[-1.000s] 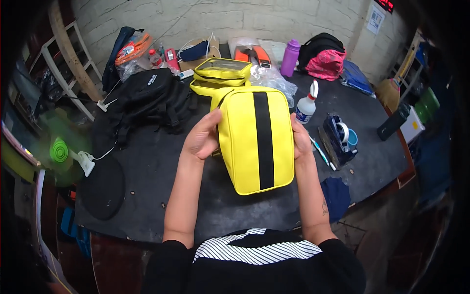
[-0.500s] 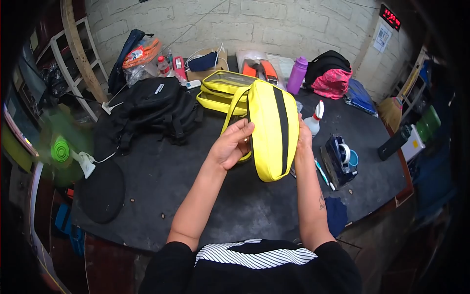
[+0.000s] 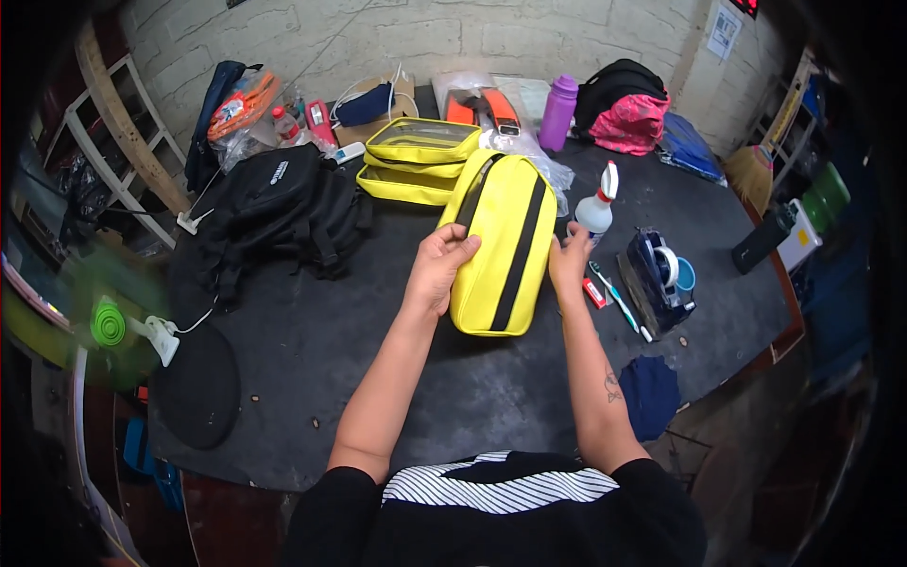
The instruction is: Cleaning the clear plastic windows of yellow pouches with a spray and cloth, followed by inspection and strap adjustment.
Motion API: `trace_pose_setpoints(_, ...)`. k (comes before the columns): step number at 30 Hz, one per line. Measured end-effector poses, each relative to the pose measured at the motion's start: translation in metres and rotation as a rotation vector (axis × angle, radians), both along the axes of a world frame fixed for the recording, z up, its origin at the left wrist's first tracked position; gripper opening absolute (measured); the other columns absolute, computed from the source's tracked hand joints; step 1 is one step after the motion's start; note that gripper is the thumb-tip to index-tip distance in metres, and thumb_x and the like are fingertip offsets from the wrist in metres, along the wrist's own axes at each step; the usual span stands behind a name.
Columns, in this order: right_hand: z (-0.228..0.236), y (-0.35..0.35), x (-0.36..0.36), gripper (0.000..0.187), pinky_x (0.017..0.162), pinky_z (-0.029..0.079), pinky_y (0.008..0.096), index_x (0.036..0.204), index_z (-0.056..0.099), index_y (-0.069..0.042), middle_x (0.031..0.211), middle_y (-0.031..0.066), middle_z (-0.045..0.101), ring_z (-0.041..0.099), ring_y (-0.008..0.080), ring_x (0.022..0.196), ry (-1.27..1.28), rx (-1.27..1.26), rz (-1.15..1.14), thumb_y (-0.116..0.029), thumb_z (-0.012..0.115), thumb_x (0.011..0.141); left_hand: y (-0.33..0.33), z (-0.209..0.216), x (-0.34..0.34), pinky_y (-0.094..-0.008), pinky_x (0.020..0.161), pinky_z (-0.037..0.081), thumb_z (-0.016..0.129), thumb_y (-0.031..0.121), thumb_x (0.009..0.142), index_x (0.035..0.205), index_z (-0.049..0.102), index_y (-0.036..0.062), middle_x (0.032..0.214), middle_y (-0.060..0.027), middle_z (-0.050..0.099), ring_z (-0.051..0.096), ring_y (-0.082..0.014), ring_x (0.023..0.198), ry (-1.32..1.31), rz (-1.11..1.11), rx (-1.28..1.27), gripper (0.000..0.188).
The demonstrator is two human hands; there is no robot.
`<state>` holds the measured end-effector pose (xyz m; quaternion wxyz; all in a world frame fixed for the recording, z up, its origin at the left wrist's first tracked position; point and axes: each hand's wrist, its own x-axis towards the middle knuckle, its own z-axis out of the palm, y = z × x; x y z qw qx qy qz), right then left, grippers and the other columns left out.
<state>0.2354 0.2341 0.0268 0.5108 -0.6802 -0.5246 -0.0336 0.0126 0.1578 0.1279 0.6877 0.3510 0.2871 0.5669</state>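
Note:
A yellow zip pouch with a black stripe down its face (image 3: 504, 248) is in front of me, over the black table. My left hand (image 3: 440, 267) grips its left edge, thumb on the front and fingers closed. At the pouch's right edge is my right hand (image 3: 569, 263), fingers apart; whether it touches the pouch I cannot tell. Just behind lie two more yellow pouches with clear tops, one upon the other: the upper pouch (image 3: 422, 139) and the lower pouch (image 3: 402, 185). A spray bottle (image 3: 594, 210) stands beyond my right hand.
To the left lies a black backpack (image 3: 283, 213), near a small green fan (image 3: 109, 323). On the right are a toothbrush (image 3: 619, 300), a small red box (image 3: 594, 292), a dark clear-sided case (image 3: 652, 283) and a navy cloth (image 3: 650, 397). A purple bottle (image 3: 558, 113) stands at the back.
The striped pouch has come lower and leftward, its face turned more toward me. My right hand has loosened from its right edge, fingers spreading. My view has shifted slightly.

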Motion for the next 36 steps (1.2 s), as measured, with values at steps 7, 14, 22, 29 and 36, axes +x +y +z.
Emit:
trace_pose_setpoints(7, 0.081, -0.093, -0.063, 0.018, 0.06, 0.046, 0.026, 0.084, 0.063, 0.004, 0.078, 0.0069, 0.06, 0.057, 0.012, 0.065, 0.513, -0.094, 0.674, -0.013, 0.07, 0.085, 0.003, -0.025, 0.021, -0.0179, 0.055, 0.041, 0.063, 0.001, 0.088, 0.084, 0.053, 0.0038, 0.069, -0.0007, 0.06, 0.053, -0.003, 0.06, 0.233, 0.282, 0.172, 0.011)
trace_pose_setpoints(14, 0.053, -0.089, -0.067, 0.02, 0.057, 0.041, 0.0225, 0.081, 0.057, -0.002, 0.07, 0.0016, 0.055, 0.049, 0.0084, 0.059, 0.879, -0.421, 0.853, -0.016, 0.059, 0.094, -0.01, -0.038, 0.021, -0.0215, 0.057, 0.048, 0.062, 0.004, 0.09, 0.089, 0.054, 0.0031, 0.074, -0.0051, 0.066, 0.06, -0.0084, 0.061, 0.198, 0.18, 0.061, 0.009)
trace_pose_setpoints(22, 0.041, -0.087, -0.045, 0.024, 0.071, 0.042, 0.028, 0.083, 0.054, -0.01, 0.077, -0.0006, 0.051, 0.048, 0.0126, 0.071, 1.754, -0.187, 1.253, -0.03, 0.055, 0.097, -0.011, -0.064, -0.006, -0.0229, 0.062, 0.048, 0.065, 0.002, 0.087, 0.105, 0.05, 0.0042, 0.077, -0.0046, 0.063, 0.06, -0.0098, 0.067, 0.551, 0.428, 0.126, 0.023)
trace_pose_setpoints(29, 0.035, -0.107, -0.072, 0.01, 0.067, 0.047, 0.0201, 0.091, 0.066, 0.002, 0.083, 0.0014, 0.065, 0.057, 0.0057, 0.07, 0.72, -0.297, 0.837, -0.004, 0.069, 0.084, -0.014, -0.061, -0.008, -0.0241, 0.066, 0.051, 0.064, 0.006, 0.09, 0.107, 0.053, -0.0013, 0.084, -0.0086, 0.067, 0.064, -0.0122, 0.072, 0.245, 0.227, -0.06, 0.021)
trace_pose_setpoints(36, 0.03, -0.115, -0.093, 0.005, 0.068, 0.043, 0.0208, 0.084, 0.062, 0.002, 0.081, 0.0009, 0.057, 0.052, 0.0063, 0.071, 0.662, -0.14, 0.826, -0.001, 0.065, 0.085, -0.015, -0.078, 0.005, -0.0214, 0.061, 0.049, 0.064, 0.007, 0.091, 0.104, 0.054, -0.0005, 0.079, -0.0044, 0.065, 0.059, -0.0075, 0.065, 0.371, 0.343, 0.096, 0.018)
